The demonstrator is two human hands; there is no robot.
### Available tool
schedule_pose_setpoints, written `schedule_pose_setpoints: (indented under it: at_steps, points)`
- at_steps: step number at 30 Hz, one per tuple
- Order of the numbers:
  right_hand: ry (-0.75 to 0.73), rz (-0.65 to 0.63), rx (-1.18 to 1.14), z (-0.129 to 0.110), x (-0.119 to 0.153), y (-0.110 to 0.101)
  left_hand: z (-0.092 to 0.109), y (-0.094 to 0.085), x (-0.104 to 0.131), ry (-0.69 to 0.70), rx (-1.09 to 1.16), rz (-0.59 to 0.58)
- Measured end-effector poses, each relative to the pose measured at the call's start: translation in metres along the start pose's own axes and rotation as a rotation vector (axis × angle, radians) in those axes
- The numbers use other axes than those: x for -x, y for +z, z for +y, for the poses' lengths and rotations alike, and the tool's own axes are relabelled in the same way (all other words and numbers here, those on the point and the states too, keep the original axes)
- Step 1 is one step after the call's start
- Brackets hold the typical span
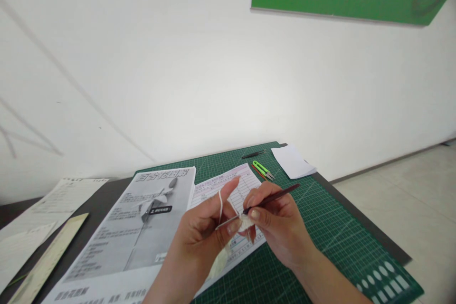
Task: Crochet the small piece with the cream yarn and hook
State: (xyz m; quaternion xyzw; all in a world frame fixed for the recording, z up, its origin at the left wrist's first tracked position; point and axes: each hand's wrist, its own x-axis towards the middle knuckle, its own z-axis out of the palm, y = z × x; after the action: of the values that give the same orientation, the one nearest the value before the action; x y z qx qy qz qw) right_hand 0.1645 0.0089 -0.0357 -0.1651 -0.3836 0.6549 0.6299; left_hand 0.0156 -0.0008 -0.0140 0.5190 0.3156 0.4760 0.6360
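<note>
Here, my right grip (281, 221) pinches the slim dark-handled hook (272, 198), slanting leftward toward my left grip (205, 228), closed on the small cream yarn piece (246, 223).

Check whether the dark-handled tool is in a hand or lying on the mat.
In hand: the right hand grips the dark-handled tool, its thin shaft reaching to the left hand.

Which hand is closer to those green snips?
Right. The right hand is just on the wearer's side of the green snips; the left hand is farther off, to their left and nearer the wearer.
</note>
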Motion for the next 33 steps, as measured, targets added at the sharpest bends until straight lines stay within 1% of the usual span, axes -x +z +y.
schedule_pose_setpoints:
  at_steps: [3, 5, 8, 11, 14, 17, 20, 23, 25, 29, 33]
  points:
    - [-0.035, -0.007, 0.029, -0.001, 0.001, 0.000, -0.004, 0.000, 0.001, 0.027, 0.003, -0.031]
    - [-0.068, -0.011, 0.063, -0.001, 0.002, 0.000, -0.003, 0.002, 0.002, 0.023, -0.003, -0.025]
    - [-0.109, -0.026, 0.095, -0.001, 0.004, 0.001, 0.000, 0.007, 0.003, -0.018, -0.019, 0.063]
    - [-0.118, -0.021, 0.082, 0.000, 0.004, 0.001, 0.002, 0.011, 0.004, -0.027, -0.028, 0.152]
    - [-0.077, -0.006, 0.072, 0.000, 0.004, 0.000, 0.003, 0.014, 0.005, 0.000, -0.022, 0.198]
    - [-0.016, 0.037, 0.046, -0.001, 0.003, 0.000, 0.003, 0.015, 0.005, 0.031, -0.016, 0.235]
    - [0.041, 0.086, -0.028, -0.003, 0.002, 0.001, 0.004, 0.017, 0.004, 0.036, 0.045, 0.232]
    - [0.114, 0.089, -0.100, -0.003, 0.000, 0.001, 0.005, 0.019, 0.003, 0.034, 0.125, 0.199]
    - [0.134, 0.090, -0.129, -0.003, 0.000, 0.000, 0.004, 0.019, 0.003, 0.041, 0.129, 0.191]
    - [0.114, 0.088, -0.139, -0.002, 0.002, -0.001, 0.003, 0.020, 0.003, 0.063, 0.063, 0.211]
    - [0.014, 0.077, -0.038, -0.003, 0.005, 0.000, 0.002, 0.017, 0.004, 0.102, 0.014, 0.210]
